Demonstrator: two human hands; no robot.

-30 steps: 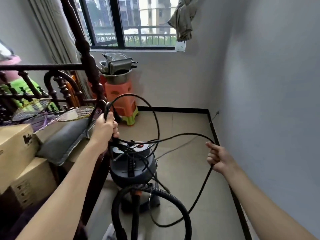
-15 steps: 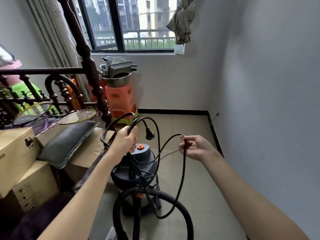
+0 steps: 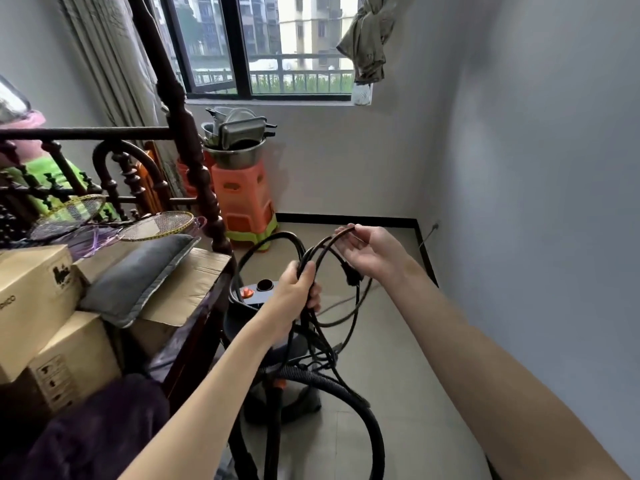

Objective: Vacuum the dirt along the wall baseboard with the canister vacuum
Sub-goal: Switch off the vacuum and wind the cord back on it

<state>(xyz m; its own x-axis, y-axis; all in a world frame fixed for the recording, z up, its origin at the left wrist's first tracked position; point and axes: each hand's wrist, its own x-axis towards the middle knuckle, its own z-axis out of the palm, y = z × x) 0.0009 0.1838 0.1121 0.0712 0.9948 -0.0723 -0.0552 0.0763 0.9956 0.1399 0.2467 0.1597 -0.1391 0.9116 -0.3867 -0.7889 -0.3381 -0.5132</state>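
My left hand (image 3: 298,289) clenches the coiled power cord (image 3: 277,239), my right hand (image 3: 372,252) pinches its top loop, the plug (image 3: 350,276) dangling just below those fingers.

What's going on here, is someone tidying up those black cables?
A person is sorting out the power cord of a canister vacuum standing on the floor. The left hand grips a bunch of cord loops above the vacuum, while the right hand pinches one loop near its top. The plug dangles between the hands. No vacuuming yet; the hose lies curled on the floor.
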